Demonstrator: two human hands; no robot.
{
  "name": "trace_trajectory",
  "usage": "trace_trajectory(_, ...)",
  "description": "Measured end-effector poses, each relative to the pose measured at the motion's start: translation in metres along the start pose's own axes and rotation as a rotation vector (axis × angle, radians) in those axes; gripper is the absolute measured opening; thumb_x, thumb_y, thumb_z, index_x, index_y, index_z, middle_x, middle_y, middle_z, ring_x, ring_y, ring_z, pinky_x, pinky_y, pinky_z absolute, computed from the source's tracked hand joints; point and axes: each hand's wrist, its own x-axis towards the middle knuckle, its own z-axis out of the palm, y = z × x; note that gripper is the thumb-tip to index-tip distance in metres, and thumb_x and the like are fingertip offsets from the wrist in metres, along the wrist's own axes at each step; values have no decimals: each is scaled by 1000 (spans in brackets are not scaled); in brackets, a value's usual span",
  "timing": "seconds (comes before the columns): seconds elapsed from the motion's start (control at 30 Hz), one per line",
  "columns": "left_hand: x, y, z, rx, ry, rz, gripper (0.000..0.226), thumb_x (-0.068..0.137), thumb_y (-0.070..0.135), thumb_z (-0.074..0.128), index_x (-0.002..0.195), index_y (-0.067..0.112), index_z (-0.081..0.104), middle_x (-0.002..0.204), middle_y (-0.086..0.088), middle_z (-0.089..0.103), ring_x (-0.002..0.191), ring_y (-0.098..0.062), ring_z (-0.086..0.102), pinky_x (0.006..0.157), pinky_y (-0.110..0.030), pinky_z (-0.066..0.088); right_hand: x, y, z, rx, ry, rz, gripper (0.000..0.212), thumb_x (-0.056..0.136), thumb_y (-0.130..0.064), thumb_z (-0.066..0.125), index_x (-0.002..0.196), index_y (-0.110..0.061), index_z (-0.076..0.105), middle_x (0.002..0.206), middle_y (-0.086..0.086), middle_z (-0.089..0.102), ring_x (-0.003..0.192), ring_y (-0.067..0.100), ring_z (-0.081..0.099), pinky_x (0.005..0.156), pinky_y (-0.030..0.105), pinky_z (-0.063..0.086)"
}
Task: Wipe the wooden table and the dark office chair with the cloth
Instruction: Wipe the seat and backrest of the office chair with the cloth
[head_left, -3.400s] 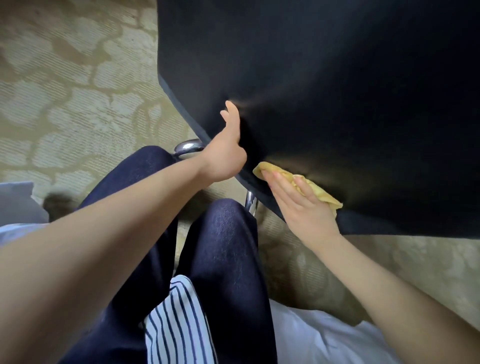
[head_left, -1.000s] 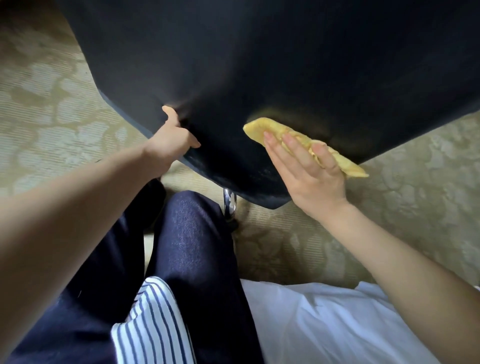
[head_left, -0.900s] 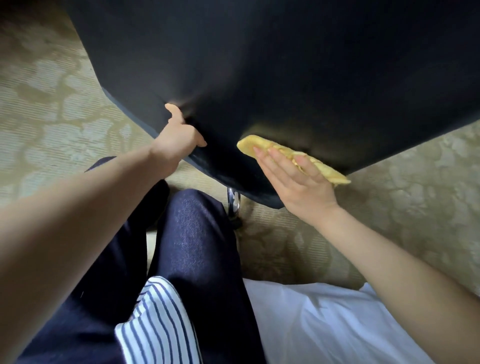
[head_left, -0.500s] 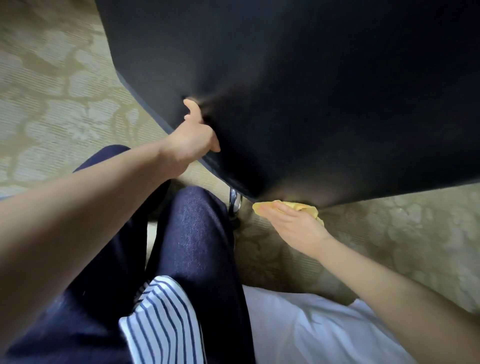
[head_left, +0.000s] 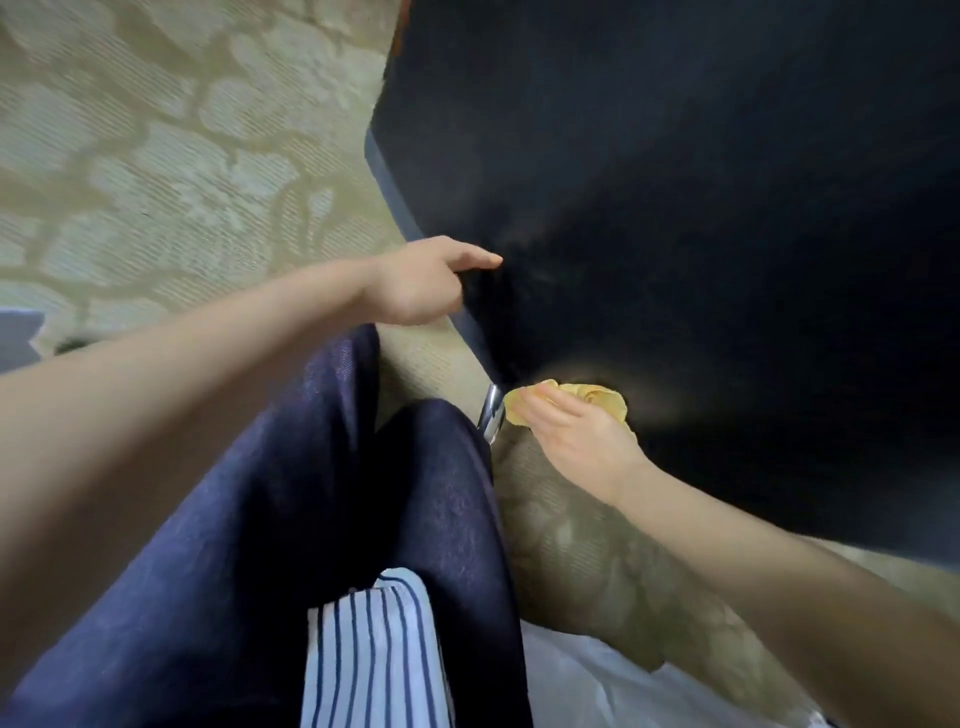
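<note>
The dark office chair fills the upper right of the head view as a broad black padded surface. My left hand grips its left edge, thumb on top and fingers hidden under the pad. The yellow cloth lies bunched at the chair's lower front corner. My right hand presses the cloth against that corner with straight fingers laid over it. The wooden table is out of view.
A chrome chair leg shows just left of the cloth. Beige patterned carpet covers the floor. My dark blue trouser legs and a striped shirt hem sit below; white fabric lies at the bottom right.
My right hand slid the cloth from the chair's upper face down to its front corner. The view swung, so the chair now sits further right. My left hand kept its hold on the edge.
</note>
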Motion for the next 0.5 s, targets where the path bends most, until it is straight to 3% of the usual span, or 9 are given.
trace_trajectory(0.13, -9, -29, -43, 12, 252, -9, 65, 86, -10, 36, 144, 18, 38, 149, -2, 38, 137, -13, 32, 93, -8, 25, 49, 29, -39, -94, 3, -6, 48, 103, -16, 32, 148, 0, 24, 159, 13, 12, 146, 29, 4, 103, 45, -22)
trace_trajectory(0.27, -15, -54, -74, 34, 353, -48, 67, 83, -12, 34, 144, 15, 37, 150, -5, 37, 139, -16, 30, 100, -13, 22, 98, 64, -80, -127, 47, 55, 51, 102, -17, 26, 149, -1, 18, 159, 14, 8, 146, 30, 3, 115, 43, -7)
trace_trajectory(0.37, -17, -73, -93, 8, 411, -94, 69, 81, -12, 33, 144, 15, 37, 148, -7, 39, 136, -20, 35, 91, -9, 25, 138, 98, -110, -140, 71, 105, 51, 104, -24, 26, 150, -4, 15, 160, 11, 6, 146, 30, 3, 117, 44, -1)
trace_trajectory(0.5, -18, -92, -112, -48, 451, -141, 69, 80, -11, 33, 144, 16, 38, 145, -9, 44, 126, -31, 46, 88, -21, 34, 187, 135, -138, -146, 87, 192, 54, 104, -27, 22, 150, -3, 7, 160, 8, 4, 146, 30, 2, 118, 43, 1)
